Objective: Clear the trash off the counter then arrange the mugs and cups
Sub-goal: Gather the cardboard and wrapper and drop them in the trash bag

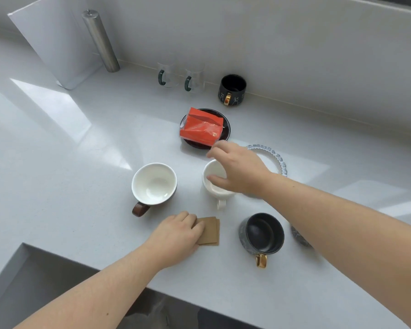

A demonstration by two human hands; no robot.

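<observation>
My left hand [177, 236] lies on folded brown paper [210, 231] near the counter's front, fingers curled over its left edge. My right hand [237, 170] hovers with spread fingers over a small white cup [211, 176], its fingertips close to an orange packet [201, 127] that lies on a black saucer [226, 119]. A white mug with a brown handle [153, 184] stands to the left. A dark mug with a gold handle [262, 233] stands front right. At the back wall are two clear glass mugs [166, 76] [193, 79] and a black mug with a gold handle [233, 90].
A glass plate with a beaded rim [279, 160] lies under my right wrist. A grey marbled dish [299, 237] peeks out below my right forearm. A steel cylinder [101, 41] and a white board [55, 46] stand back left. A sink [33, 276] opens front left.
</observation>
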